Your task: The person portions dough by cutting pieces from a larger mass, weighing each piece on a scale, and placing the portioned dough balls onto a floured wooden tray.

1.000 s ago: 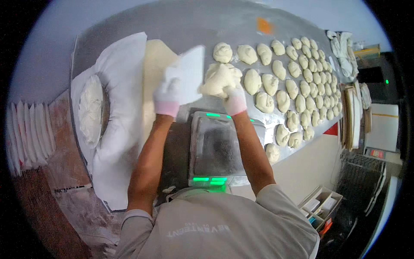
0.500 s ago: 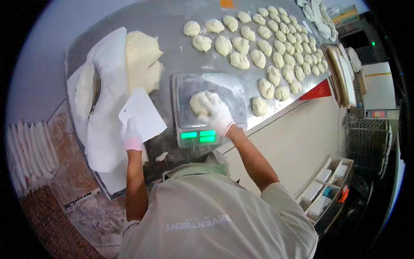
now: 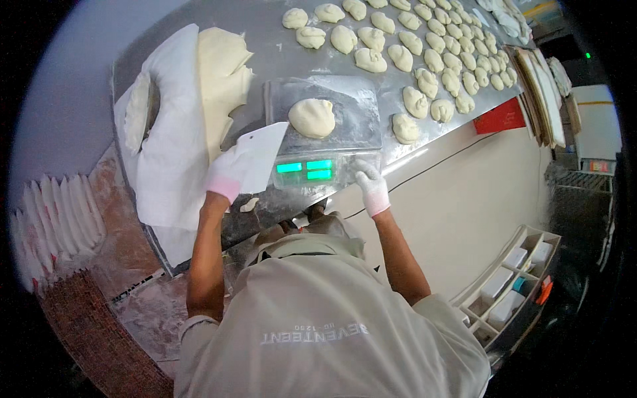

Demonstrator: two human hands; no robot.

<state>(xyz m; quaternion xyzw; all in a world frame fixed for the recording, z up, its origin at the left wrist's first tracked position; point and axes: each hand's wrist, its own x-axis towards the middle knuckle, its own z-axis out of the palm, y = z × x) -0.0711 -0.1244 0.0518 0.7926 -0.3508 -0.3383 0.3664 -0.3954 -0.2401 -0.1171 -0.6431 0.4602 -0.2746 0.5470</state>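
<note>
1. Filling the near side at 6 o'clock, a beige shirt [image 3: 318, 285] carries pale lettering [image 3: 312, 337], upside down: a large row, with a smaller one beyond.
2. The gloved right hand [image 3: 373, 188] is by the scale's 5 o'clock corner, fingers loosely bent and a little apart; whether it touches the scale [image 3: 358, 106], I cannot tell.
3. The gloved left hand [image 3: 227, 171] is clamped on a flat white scraper [image 3: 262, 156] slanting toward 1 o'clock.
4. Along the scale's near edge glow three green displays [image 3: 318, 174], their figures too blurred to read.
5. One dough ball [image 3: 312, 118] rests on the scale's floury plate, apart from both hands: at the left's 2 o'clock, between the right's 10 and 11.
6. At the left hand's 12 o'clock lies a broad dough slab [image 3: 222, 79], beside a white cloth [image 3: 166, 152] at 10.
7. The grey table [image 3: 269, 56], dusted with flour, bears many dough pieces [image 3: 344, 39] from the scale's 12 to 3 o'clock.
8. Farther from the scale, white sacks [image 3: 63, 212] stand at 8 o'clock, a compartmented crate [image 3: 494, 264] at 4, a red box [image 3: 499, 117] and boards [image 3: 541, 99] at 3.
</note>
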